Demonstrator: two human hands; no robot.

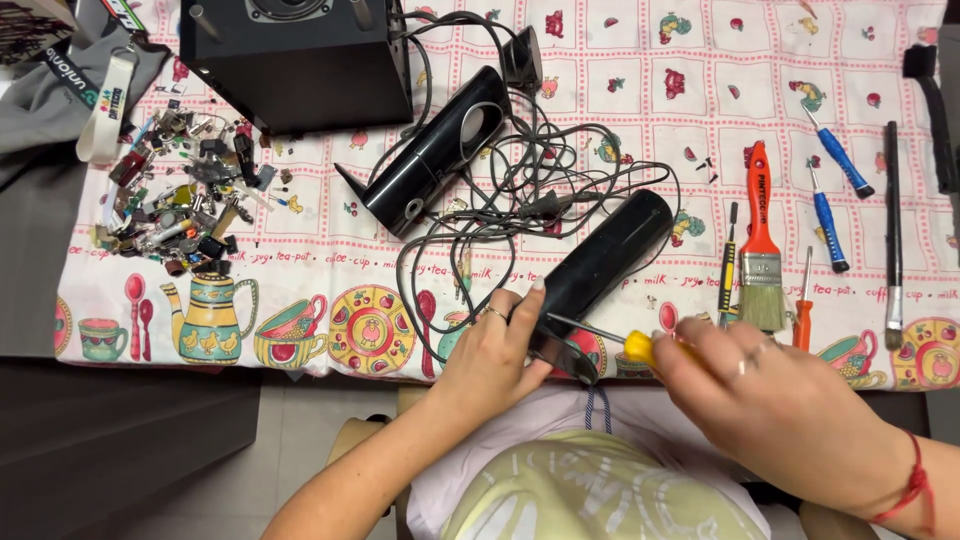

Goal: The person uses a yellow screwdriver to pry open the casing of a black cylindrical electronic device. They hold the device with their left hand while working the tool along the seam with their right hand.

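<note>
Black speaker (600, 262) lies tilted; yellow-handled screwdriver (610, 335) touches it.

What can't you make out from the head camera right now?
- Screwdriver tip: hidden where it meets the base of the speaker held by the left hand.
- Its handle: mostly covered by the right hand, blurred.
- Subwoofer box: cut off by the top edge.
- Pile of small parts: too small to identify.

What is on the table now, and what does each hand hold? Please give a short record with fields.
surface: table under a printed cloth
left hand: grips the near end of a black speaker
right hand: holds a yellow-handled screwdriver, tip at that speaker's end
behind: second speaker, black box, tangled cables
left side: pile of small parts
right side: paintbrush, blue screwdrivers
</note>
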